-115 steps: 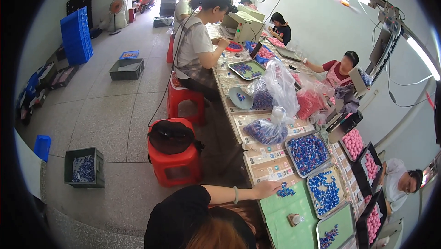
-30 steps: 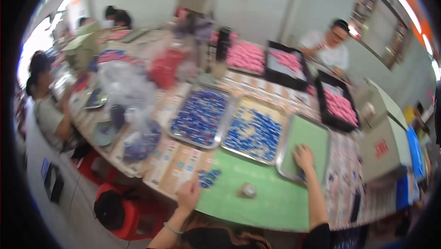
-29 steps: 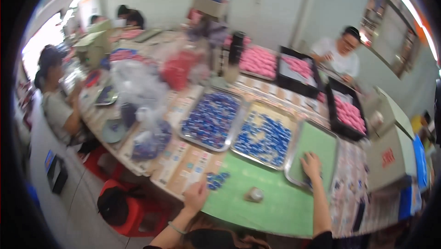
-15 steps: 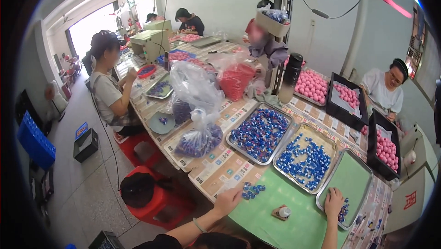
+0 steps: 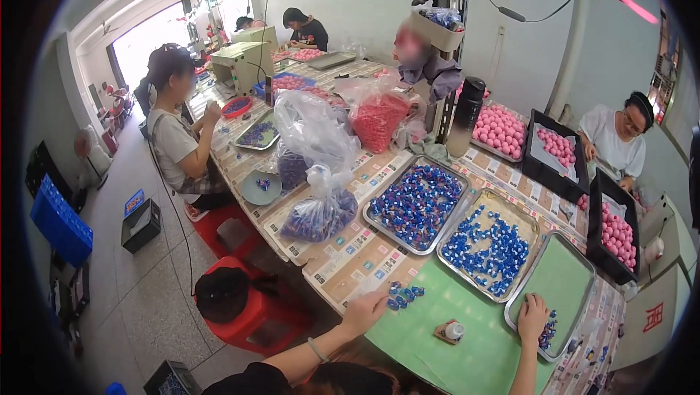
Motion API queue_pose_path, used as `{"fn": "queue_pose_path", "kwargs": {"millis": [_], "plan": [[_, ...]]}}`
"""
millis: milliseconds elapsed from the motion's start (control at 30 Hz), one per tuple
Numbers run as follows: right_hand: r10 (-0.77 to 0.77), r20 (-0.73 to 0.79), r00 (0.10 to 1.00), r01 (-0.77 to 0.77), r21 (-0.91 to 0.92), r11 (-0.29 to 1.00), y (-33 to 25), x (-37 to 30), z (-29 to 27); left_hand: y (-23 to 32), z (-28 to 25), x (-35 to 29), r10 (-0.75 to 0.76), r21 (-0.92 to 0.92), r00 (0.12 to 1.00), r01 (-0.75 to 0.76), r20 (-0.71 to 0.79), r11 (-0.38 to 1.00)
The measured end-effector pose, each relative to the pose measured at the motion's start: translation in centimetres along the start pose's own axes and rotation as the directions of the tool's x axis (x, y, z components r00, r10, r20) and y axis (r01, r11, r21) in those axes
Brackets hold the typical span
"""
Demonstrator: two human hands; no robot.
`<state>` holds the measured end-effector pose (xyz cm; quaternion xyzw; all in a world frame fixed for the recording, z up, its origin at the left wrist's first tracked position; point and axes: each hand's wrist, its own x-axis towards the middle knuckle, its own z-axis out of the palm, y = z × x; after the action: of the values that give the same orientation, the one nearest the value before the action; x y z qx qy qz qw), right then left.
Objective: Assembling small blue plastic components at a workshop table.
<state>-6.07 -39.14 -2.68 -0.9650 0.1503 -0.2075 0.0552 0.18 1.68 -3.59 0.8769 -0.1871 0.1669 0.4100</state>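
Note:
My left hand (image 5: 366, 312) rests at the left edge of a green mat (image 5: 423, 337), beside a small cluster of shiny blue pieces (image 5: 403, 295). Its fingers are bent and drawn together; anything in them is too small to name. Over the near end of a metal tray with a green lining (image 5: 560, 272) lies my right hand (image 5: 533, 318), fingers curled down beside a small heap of blue and purple pieces (image 5: 547, 329). Its fingertips are partly hidden. Between both hands, a small white-capped bottle (image 5: 453, 331) stands on a brownish holder (image 5: 442, 332).
Beyond the mat are two metal trays, one of loosely spread blue pieces (image 5: 487, 253) and one densely filled (image 5: 419, 205). Plastic bags of pieces (image 5: 321, 214), a dark-topped bottle (image 5: 467, 114) and black crates of pink balls (image 5: 616, 231) stand around. Co-workers sit left (image 5: 179, 133) and right (image 5: 612, 136).
The whole view has shifted slightly. Both my hands stay in nearly the same places beside the blue pieces, with only small finger movement at most.

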Motion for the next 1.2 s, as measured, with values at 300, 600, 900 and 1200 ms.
{"fn": "queue_pose_path", "kwargs": {"millis": [300,600,900,1200], "plan": [[-0.008,-0.008,1.0,0.008,-0.001,1.0,0.2,-0.1,0.2,0.3,-0.1,0.1,0.008,0.007,1.0,-0.008,0.002,1.0],[-0.008,-0.012,1.0,0.009,0.008,1.0,0.5,-0.2,0.3,0.5,-0.2,0.0,-0.003,-0.019,1.0,0.003,0.013,1.0],[-0.043,-0.067,0.997,0.043,0.001,0.999,0.1,-0.2,-0.2,0.5,-0.2,0.2,0.001,-0.019,1.0,-0.001,0.021,1.0],[-0.062,-0.199,0.978,0.08,0.086,0.993,0.3,0.3,-0.1,0.3,-0.1,0.1,0.022,-0.044,0.999,-0.023,-0.032,0.999]]}}
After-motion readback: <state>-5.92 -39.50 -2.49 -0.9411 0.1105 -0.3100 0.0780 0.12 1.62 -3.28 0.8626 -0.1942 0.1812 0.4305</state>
